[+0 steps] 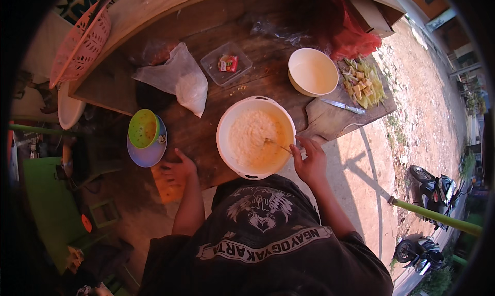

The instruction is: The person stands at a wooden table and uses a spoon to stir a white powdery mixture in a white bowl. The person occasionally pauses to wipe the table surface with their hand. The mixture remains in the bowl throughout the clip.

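Note:
A white plastic bowl [222, 141] stands at the near table edge, right before my body. It holds a pale, lumpy batter [253, 135] with a more orange, wetter part at the right. A metal spoon [279, 145] leans in this batter, its handle reaching over the right rim. My right hand [311, 160] is at that rim, with the handle's end between thumb and fingers. My left hand [181, 170] is empty, fingers apart, at the table's near left edge. Beside it, a green bowl [143, 127] with some orange residue rests on a blue plate [145, 156].
A bag of white powder [191, 89], a clear tray [216, 77] with a red packet [228, 63], and a cream bowl [313, 71] stand farther back. A knife [344, 106] and yellowish cut pieces [361, 87] lie on a wooden board [325, 116] at right.

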Tool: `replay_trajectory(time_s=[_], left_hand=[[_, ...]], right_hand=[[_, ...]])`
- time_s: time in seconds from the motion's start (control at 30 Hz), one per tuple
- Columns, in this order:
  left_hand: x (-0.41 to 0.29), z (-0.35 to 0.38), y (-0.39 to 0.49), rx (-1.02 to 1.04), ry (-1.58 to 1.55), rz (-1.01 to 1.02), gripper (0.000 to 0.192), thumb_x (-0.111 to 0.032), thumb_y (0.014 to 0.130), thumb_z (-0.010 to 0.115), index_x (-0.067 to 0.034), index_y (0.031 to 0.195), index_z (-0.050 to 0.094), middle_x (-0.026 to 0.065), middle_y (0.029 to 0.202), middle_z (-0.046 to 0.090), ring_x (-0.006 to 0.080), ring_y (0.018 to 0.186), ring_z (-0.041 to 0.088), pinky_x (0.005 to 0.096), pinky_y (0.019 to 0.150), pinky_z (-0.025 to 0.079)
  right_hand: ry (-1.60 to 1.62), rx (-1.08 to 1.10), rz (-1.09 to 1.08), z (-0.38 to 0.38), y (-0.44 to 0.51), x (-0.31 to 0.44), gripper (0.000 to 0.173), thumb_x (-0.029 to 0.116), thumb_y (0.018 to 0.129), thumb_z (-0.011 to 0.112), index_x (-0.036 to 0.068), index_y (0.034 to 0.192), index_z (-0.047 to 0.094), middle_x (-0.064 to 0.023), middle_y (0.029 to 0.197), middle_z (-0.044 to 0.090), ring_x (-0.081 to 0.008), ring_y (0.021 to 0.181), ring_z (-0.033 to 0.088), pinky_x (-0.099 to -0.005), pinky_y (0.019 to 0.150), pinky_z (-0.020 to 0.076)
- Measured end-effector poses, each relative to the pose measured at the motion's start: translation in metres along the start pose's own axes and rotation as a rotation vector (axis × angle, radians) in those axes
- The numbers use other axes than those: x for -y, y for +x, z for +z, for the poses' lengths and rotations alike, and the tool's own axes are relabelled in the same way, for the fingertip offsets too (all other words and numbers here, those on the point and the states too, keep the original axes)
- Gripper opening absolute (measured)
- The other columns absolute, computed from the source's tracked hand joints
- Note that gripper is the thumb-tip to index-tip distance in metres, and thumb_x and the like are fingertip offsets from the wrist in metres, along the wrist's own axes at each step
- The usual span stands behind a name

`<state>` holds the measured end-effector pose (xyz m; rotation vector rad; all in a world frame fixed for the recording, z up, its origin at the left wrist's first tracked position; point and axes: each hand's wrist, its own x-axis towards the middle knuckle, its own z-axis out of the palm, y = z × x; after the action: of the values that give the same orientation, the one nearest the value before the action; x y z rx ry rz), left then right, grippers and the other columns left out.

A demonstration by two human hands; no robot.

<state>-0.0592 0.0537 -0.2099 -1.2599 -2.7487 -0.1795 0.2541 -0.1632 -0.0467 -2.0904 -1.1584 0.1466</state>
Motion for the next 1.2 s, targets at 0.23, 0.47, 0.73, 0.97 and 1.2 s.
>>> replay_trajectory(time_s=[0.23, 0.47, 0.73, 0.97, 1.2], left_hand=[[0.011, -0.007, -0.007, -0.03, -0.223, 0.122, 0.088, -0.078, 0.089, 0.042, -0.007, 0.143, 0.046, 0.0144, 0.149, 0.041, 0.0332, 0.135, 0.038, 0.0566, 0.106, 0.027], [0.034, -0.013, -0.008, -0.04, -0.788, 0.379, 0.06, -0.051, 0.096, 0.061, -0.004, 0.133, 0.055, 0.0157, 0.13, 0.059, 0.0326, 0.122, 0.054, 0.0469, 0.1, 0.042], [-0.011, -0.102, -0.086, 1.269, -1.286, 0.034, 0.072, -0.066, 0.1, 0.041, -0.005, 0.137, 0.048, 0.0146, 0.136, 0.056, 0.025, 0.116, 0.059, 0.0411, 0.088, 0.053], [-0.034, -0.095, -0.094, 1.513, -1.482, -0.17, 0.083, -0.077, 0.093, 0.039, -0.008, 0.138, 0.043, 0.0147, 0.134, 0.055, 0.0281, 0.123, 0.053, 0.0456, 0.104, 0.042], [-0.074, -0.103, -0.089, 1.692, -1.751, -0.267, 0.097, -0.081, 0.089, 0.04, -0.006, 0.15, 0.03, 0.0194, 0.153, 0.036, 0.0321, 0.142, 0.033, 0.0521, 0.118, 0.021]], right_hand=[[0.007, 0.15, 0.351, -0.021, -0.066, -0.086, 0.025, 0.026, 0.092, 0.068, 0.006, 0.107, 0.072, -0.017, 0.096, 0.073, -0.0324, 0.089, 0.071, -0.0417, 0.072, 0.0547], [-0.332, 0.568, 0.553, 0.0, -0.172, -0.181, 0.036, 0.038, 0.092, 0.064, 0.006, 0.104, 0.074, -0.0193, 0.094, 0.074, -0.0355, 0.092, 0.07, -0.0461, 0.081, 0.0552], [-0.309, 0.934, 0.729, 0.022, -0.289, -0.288, 0.038, 0.037, 0.093, 0.062, 0.002, 0.098, 0.075, -0.0113, 0.079, 0.075, -0.023, 0.06, 0.07, -0.0368, 0.063, 0.0571], [0.127, 0.435, 1.113, 0.029, -0.257, -0.246, 0.039, 0.032, 0.095, 0.065, -0.004, 0.11, 0.07, -0.0135, 0.084, 0.075, -0.0192, 0.062, 0.07, -0.033, 0.056, 0.0552], [0.199, 0.302, 1.068, 0.027, -0.225, -0.197, 0.04, 0.031, 0.095, 0.066, -0.006, 0.109, 0.069, -0.0143, 0.084, 0.075, -0.0195, 0.064, 0.071, -0.0332, 0.06, 0.0557]])
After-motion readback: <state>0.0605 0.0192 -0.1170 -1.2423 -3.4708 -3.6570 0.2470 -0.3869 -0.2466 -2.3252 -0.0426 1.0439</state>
